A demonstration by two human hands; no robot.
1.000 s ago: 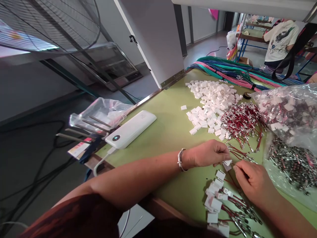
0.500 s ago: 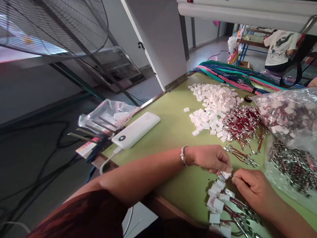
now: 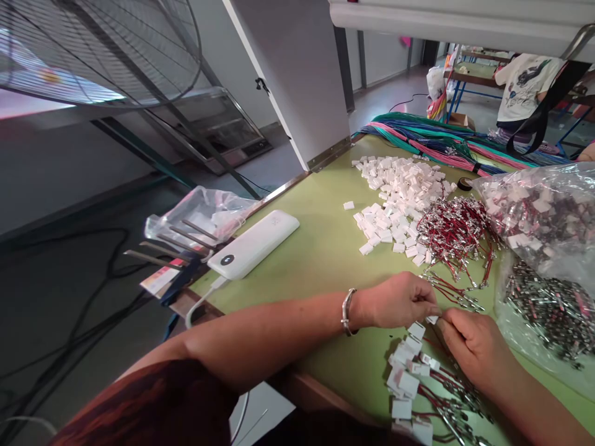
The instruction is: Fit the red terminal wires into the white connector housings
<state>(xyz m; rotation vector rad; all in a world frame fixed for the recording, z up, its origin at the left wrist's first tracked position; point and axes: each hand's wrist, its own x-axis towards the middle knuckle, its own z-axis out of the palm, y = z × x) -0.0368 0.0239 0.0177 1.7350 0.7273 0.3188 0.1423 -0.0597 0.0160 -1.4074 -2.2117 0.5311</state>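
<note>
My left hand (image 3: 405, 301) is closed, its fingertips pinching a small white plastic connector housing (image 3: 432, 319). My right hand (image 3: 476, 344) meets it from the right, thumb and fingers pressed together right at the housing; what they grip is hidden. Below both hands lies a row of white housings (image 3: 403, 379) with short red wires (image 3: 441, 402) running out of them, ending in shiny metal terminals. Just beyond the hands, a few loose red wires with metal ends (image 3: 458, 296) rest on the green tabletop (image 3: 320, 248).
Farther back are a heap of white housings (image 3: 400, 186) and a tangle of red terminal wires (image 3: 458, 229). Clear plastic bags (image 3: 548, 217) of parts stand at the right. A white power bank (image 3: 260, 241) lies left. Cable bundles (image 3: 432, 145) cross the back; a person (image 3: 525, 90) sits beyond.
My hands have come together at the white housing, my left hand shifting slightly right and its wrist turning. My right hand has barely moved.
</note>
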